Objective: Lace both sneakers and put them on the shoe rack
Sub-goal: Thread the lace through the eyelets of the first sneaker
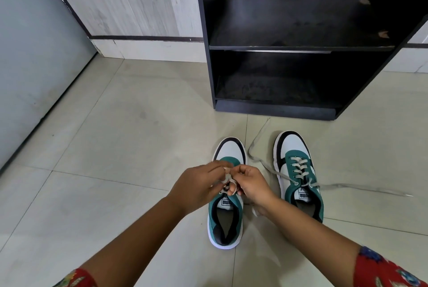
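Left sneaker [225, 208]: tongue label is reading "PUMA", upside down from here, partly covered. Right sneaker [298, 177]: tongue label is showing the same word, also inverted. No other text is showing.

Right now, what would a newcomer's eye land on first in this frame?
First, the two hands meeting at the centre: the left hand and right hand pinch a grey lace over the left sneaker. Beside it on the tiled floor stands the right sneaker, laced but untied, its ends trailing loose. Behind them, the black shoe rack holds no shoes.
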A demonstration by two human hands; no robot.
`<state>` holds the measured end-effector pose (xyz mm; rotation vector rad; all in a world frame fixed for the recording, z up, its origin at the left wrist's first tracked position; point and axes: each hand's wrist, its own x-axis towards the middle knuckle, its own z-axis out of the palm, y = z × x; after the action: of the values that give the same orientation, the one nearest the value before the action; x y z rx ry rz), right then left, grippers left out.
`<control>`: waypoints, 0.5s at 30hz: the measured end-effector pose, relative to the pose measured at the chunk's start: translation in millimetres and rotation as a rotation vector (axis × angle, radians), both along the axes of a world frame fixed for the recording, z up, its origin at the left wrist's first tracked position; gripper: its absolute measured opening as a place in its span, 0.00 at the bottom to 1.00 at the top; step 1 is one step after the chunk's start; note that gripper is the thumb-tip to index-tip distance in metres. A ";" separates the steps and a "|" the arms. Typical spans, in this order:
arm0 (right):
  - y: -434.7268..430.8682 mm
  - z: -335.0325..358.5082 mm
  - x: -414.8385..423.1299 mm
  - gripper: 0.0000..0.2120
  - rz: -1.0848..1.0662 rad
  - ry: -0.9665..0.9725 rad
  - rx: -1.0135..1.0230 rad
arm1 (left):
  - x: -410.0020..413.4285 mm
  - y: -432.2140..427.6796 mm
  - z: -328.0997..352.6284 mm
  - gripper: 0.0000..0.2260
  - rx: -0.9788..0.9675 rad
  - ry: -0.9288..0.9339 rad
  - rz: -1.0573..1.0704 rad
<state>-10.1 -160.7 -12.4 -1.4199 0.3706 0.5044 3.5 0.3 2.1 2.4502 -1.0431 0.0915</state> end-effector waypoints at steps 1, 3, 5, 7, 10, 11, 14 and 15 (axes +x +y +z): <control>-0.2 -0.2 0.4 0.10 0.007 0.019 0.004 | -1.2 -0.5 -0.2 0.03 0.039 -0.066 -0.046; -1.0 -0.3 1.1 0.10 -0.015 0.044 0.034 | -1.9 -1.2 -4.1 0.05 0.091 -0.157 -0.079; -1.9 -0.4 0.5 0.10 -0.063 0.043 0.089 | -4.5 -3.9 -0.8 0.02 0.063 -0.038 0.025; -1.9 0.9 -2.8 0.10 -0.066 0.018 0.108 | -10.2 -10.5 6.0 0.06 -0.028 0.262 0.259; 0.8 5.0 -6.4 0.12 -0.014 -0.032 0.027 | -7.6 -21.2 14.6 0.10 -0.182 0.725 0.529; 1.4 4.9 -6.8 0.13 -0.009 -0.043 -0.005 | -4.2 -21.4 18.5 0.11 -0.271 0.897 0.575; -1.6 5.8 -10.2 0.13 -0.077 -0.140 -0.073 | 5.4 -12.9 22.8 0.12 -0.495 1.293 0.679; -5.4 4.7 -13.1 0.12 -0.090 -0.220 -0.152 | 6.4 -9.8 22.8 0.12 -0.544 1.357 0.716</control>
<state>-23.1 -166.1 -7.7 -1.5805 0.2984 0.2468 9.9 -9.5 25.0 1.6189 0.4080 -0.8125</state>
